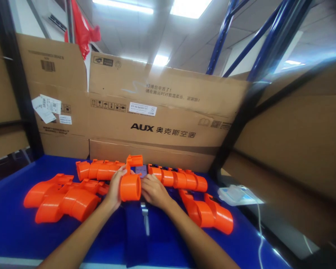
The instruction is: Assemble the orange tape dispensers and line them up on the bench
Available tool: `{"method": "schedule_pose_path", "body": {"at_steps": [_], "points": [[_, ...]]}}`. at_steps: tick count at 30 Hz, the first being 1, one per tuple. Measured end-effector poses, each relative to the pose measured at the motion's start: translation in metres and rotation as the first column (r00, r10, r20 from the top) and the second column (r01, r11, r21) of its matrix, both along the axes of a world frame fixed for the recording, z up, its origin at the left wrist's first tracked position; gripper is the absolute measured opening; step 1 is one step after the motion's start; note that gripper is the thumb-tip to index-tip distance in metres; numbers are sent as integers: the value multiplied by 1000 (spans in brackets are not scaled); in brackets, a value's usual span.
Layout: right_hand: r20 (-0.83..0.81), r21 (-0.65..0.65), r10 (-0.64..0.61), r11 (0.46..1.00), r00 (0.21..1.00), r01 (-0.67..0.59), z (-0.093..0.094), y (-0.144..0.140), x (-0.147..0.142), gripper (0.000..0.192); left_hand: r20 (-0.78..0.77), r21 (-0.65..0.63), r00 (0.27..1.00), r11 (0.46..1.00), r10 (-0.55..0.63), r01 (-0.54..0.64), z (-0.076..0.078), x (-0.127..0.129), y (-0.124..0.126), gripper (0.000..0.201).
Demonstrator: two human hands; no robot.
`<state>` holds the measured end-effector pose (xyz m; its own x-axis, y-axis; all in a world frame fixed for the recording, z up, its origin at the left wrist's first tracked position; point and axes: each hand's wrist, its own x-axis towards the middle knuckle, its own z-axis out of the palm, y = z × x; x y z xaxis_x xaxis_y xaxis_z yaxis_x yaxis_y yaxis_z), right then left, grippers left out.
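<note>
My left hand is wrapped round an orange plastic part, a short open ring with a bracket rising from it. Close beside it on the right, my right hand has its fingers curled inward near the ring's edge; what they hold, if anything, is hidden. Below the hands lies a dark blue strap or cloth strip. A slim silver metal piece rests beside that strip. Behind the hands, a small device with a pale screen is partly covered.
Orange parts like the held one stand in a left rear row, a right rear row, a left front group and a right front group on the blue tabletop. Cardboard walls the back. A white cable hangs right.
</note>
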<state>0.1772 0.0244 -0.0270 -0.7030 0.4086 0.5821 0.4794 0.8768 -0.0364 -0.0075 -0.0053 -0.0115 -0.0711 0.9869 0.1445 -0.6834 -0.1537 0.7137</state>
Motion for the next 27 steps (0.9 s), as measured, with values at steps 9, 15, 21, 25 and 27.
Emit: {"method": "schedule_pose_path", "body": {"at_steps": [9,15,21,25,27], "points": [[-809,-468,-340,866,478,-176,24,4,-1,26,-247,43,969,999,-16,28,-7,11,-5,48],[-863,-467,-368,842,347,-269,17,-1,10,28,-420,65,905,992,-69,106,-13,16,-6,47],[-838,-490,-371,834,399,-254,17,-7,21,29,-498,33,856,984,-137,177,-11,17,-11,47],[-821,-502,-370,831,434,-241,18,-8,19,31,-530,55,837,980,-135,193,-10,18,-13,44],[-824,-500,-372,832,426,-239,18,-8,20,30,-529,54,838,980,-136,193,-11,19,-13,43]]}}
